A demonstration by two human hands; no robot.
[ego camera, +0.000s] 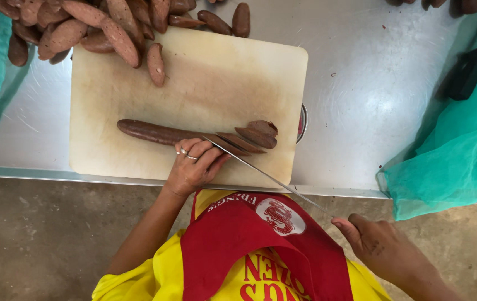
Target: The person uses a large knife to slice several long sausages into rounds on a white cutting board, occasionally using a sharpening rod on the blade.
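At the centre of the frame, your left hand (pixel 194 167) presses down on a long brown sausage (pixel 155 132) lying across the pale cutting board (pixel 205 72), fingers curled over it. Your right hand (pixel 378 245), lower right, is clenched on the handle of a long thin knife (pixel 266 175), though the handle itself is hidden; its blade meets the sausage's cut end. Slanted slices (pixel 255 136) lie just right of it. More sausages (pixel 93 25) are heaped at upper left on the metal table (pixel 361 100).
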